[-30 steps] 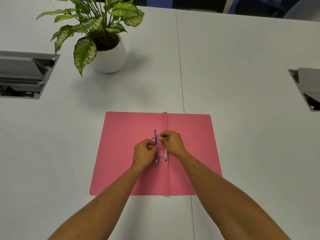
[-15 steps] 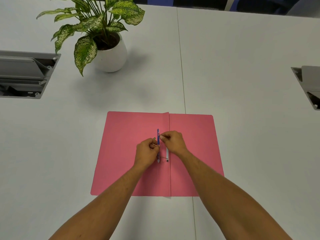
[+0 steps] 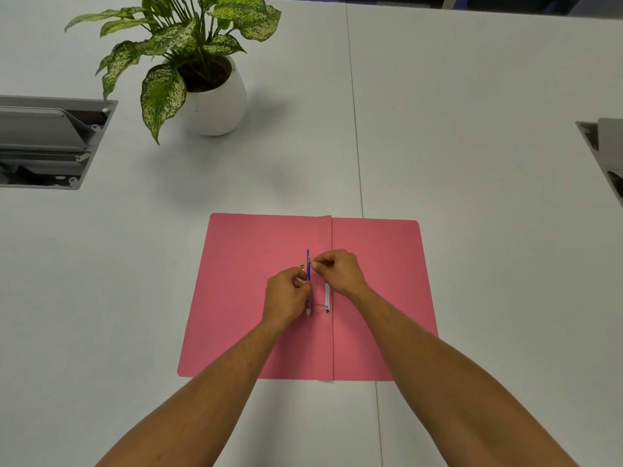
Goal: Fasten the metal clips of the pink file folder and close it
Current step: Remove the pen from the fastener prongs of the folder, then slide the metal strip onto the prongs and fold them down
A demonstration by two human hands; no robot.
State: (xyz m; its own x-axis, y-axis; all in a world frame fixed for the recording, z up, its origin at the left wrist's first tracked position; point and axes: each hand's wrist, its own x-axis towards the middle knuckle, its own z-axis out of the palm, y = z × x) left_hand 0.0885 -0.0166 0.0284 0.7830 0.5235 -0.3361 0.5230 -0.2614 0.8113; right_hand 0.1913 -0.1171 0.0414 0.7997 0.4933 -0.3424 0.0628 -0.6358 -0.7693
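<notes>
The pink file folder (image 3: 242,298) lies open and flat on the white table, its spine fold running down the middle. Just left of the fold a thin blue fastener bar (image 3: 308,257) stands along the spine, with a white strip (image 3: 327,294) beside it. My left hand (image 3: 286,298) pinches the bar from the left, and a small gold and green clip tip (image 3: 301,266) shows above its fingers. My right hand (image 3: 337,271) pinches the bar's upper part from the right. The middle of the fastener is hidden by my fingers.
A potted plant in a white pot (image 3: 215,102) stands at the back left. A grey cable hatch (image 3: 50,143) is set into the table at the left, another hatch (image 3: 606,153) at the right edge. A table seam (image 3: 354,112) runs toward the folder.
Both hands stay pinched at the fastener near the spine; only small finger shifts show. The folder has not moved on the table.
</notes>
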